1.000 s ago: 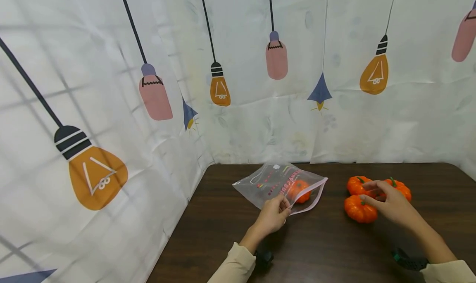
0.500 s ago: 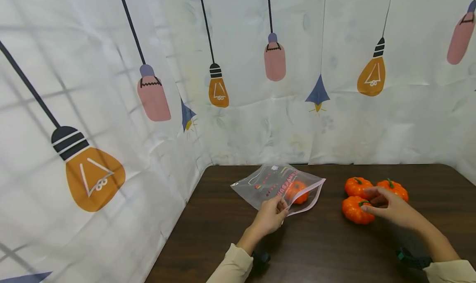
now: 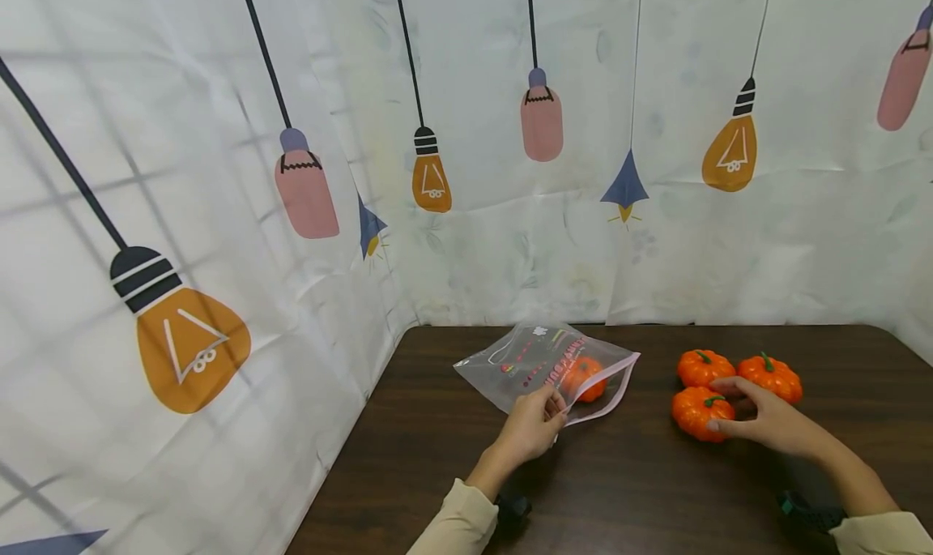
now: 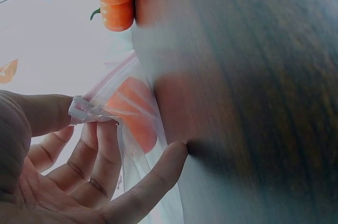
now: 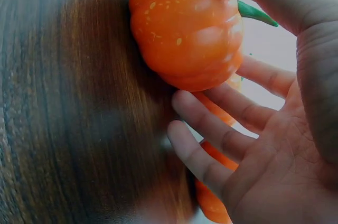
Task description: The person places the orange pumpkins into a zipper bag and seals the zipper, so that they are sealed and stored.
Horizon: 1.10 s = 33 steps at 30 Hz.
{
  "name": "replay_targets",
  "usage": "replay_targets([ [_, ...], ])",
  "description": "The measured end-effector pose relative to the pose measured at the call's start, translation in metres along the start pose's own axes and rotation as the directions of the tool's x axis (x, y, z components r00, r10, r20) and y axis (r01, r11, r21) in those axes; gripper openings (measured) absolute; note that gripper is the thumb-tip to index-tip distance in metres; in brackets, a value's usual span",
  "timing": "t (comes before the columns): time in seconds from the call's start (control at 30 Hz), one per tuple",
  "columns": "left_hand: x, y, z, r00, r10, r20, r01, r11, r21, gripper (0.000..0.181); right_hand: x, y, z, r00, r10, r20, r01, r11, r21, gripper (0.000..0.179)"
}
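My left hand (image 3: 534, 422) pinches the near edge of a clear zip bag (image 3: 506, 373) with pink lettering and a pale pink zip. Inside the bag lies a small orange pumpkin (image 3: 585, 378), seen through the plastic; the bag's mouth faces right. In the left wrist view, the thumb presses the bag's corner (image 4: 84, 110) against the fingers. My right hand (image 3: 781, 425) is at the nearest of three loose pumpkins (image 3: 694, 413), which rests on the table. In the right wrist view, the thumb lies over this pumpkin (image 5: 185, 28) near its green stem, with fairly straight fingers beside it.
Two more pumpkins, one at the back left (image 3: 704, 367) and one at the back right (image 3: 776, 379), stand close behind the right hand. The dark wooden table (image 3: 619, 490) ends at a white curtain (image 3: 496, 255) printed with lamps.
My right hand has moved slightly down and left from above the pumpkins, its thumb now at the nearest one. The left hand still holds the bag in the same place.
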<state>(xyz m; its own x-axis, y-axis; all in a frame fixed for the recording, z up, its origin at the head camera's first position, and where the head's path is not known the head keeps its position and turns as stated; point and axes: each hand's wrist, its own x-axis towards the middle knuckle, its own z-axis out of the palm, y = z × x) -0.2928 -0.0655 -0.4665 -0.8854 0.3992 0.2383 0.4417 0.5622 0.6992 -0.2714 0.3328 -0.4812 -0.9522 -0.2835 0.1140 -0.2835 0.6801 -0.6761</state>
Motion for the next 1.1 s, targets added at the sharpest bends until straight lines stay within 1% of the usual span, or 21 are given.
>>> replay_targets([
  [0.13,0.0,0.001,0.0,1.0,0.0,0.003,0.0,1.0,-0.008,0.008,-0.001,0.0,0.001,1.0,-0.005,0.01,0.005,1.0,-0.009,0.061],
  [0.27,-0.001,0.001,-0.001,1.0,0.002,0.003,-0.002,1.0,-0.008,0.008,-0.002,0.0,0.001,1.0,-0.015,0.025,0.015,1.0,0.008,0.063],
  [0.4,0.0,0.001,0.0,1.0,0.001,0.002,-0.001,1.0,-0.007,0.008,-0.002,0.002,0.001,0.999,-0.034,0.025,0.033,0.999,0.026,0.064],
  [0.6,0.0,0.001,0.0,1.0,-0.004,0.007,0.004,1.0,-0.014,0.008,-0.001,0.007,0.003,0.998,-0.051,0.019,0.051,0.999,0.009,0.065],
  [0.8,-0.001,0.001,-0.001,1.0,-0.023,0.017,0.023,0.999,-0.034,0.009,0.0,0.01,0.004,0.998,-0.066,0.023,0.065,0.998,0.014,0.064],
  [0.87,-0.001,0.001,-0.001,0.999,-0.03,0.022,0.031,0.999,-0.04,0.009,0.0,0.01,0.004,0.998,-0.067,0.022,0.066,0.998,0.008,0.063],
  [1.1,-0.001,0.0,-0.001,0.999,-0.023,0.024,0.024,0.999,-0.041,0.008,-0.001,0.009,0.005,0.998,-0.052,0.017,0.053,0.998,-0.025,0.064],
])
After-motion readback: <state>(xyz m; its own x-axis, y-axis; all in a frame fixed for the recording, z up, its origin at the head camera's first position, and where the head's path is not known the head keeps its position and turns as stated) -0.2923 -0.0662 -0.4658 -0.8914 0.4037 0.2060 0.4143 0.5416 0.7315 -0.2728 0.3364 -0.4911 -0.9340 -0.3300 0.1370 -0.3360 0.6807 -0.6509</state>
